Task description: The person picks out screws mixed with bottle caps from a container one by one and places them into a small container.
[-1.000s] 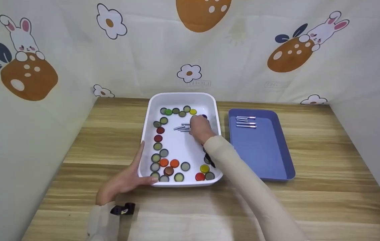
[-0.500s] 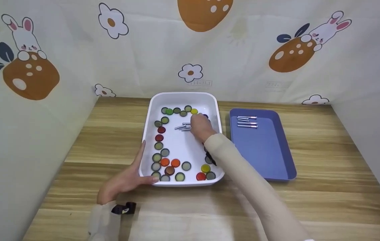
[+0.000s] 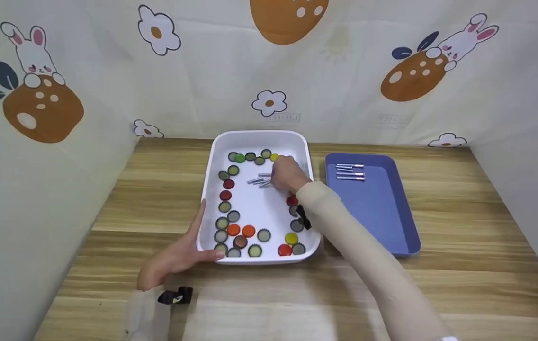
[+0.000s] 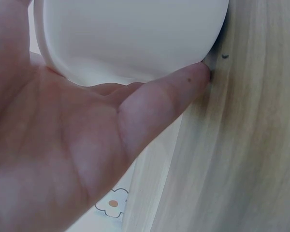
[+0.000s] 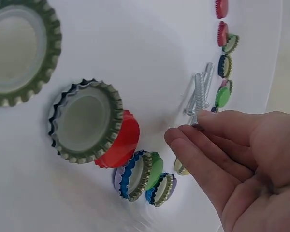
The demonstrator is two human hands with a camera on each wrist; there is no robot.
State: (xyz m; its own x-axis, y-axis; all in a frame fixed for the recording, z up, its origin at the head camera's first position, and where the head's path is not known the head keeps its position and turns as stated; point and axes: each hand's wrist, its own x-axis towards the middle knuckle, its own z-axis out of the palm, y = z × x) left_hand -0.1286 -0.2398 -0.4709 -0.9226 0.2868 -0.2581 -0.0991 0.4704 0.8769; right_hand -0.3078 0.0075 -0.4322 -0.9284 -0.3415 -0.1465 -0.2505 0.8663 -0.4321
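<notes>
In the head view, a deep white tray (image 3: 259, 203) stands on the wooden table. My left hand (image 3: 179, 253) rests against its near left corner, fingers along the side and thumb at the front rim. The left wrist view shows the straight thumb (image 4: 159, 104) against the tray's outer wall. Inside the tray, my right hand (image 3: 287, 173) pinches a silver bolt (image 5: 199, 92) near its head between thumb and fingers, shank pointing away. More bolts (image 3: 254, 181) lie beside and behind it. Bottle caps (image 3: 248, 230), some face up and some face down, ring the tray floor.
A shallower blue tray (image 3: 368, 213) sits just to the right of the white one, with several bolts (image 3: 350, 177) lined up at its far left. A printed cloth (image 3: 212, 85) hangs behind the table (image 3: 155, 189).
My right hand has shifted slightly to the right and its wrist has turned, baring red and grey caps by the right wall. The bolt at its fingertips has tilted. My left hand stays put.
</notes>
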